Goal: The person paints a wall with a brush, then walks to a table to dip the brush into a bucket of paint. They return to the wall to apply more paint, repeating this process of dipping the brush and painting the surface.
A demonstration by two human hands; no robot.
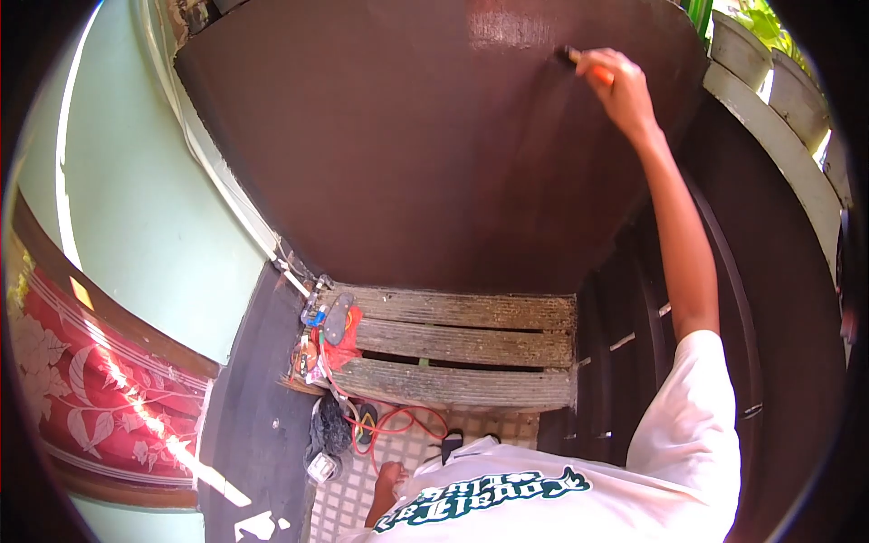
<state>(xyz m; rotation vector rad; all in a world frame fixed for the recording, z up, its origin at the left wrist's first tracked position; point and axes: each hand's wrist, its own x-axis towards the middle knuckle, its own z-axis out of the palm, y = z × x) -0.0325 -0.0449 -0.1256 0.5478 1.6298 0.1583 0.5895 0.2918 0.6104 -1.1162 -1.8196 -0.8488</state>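
Pointing left and slightly upward, the paintbrush [579,61] has its long axis slanting from its orange handle to its dark head. The tip touches the brown panel [407,154] near its upper right corner. The right hand [620,86] is clenched tightly around the handle.

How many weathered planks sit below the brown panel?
3: top plank, middle plank and bottom plank, side by side beneath the panel; others may be hidden under it.
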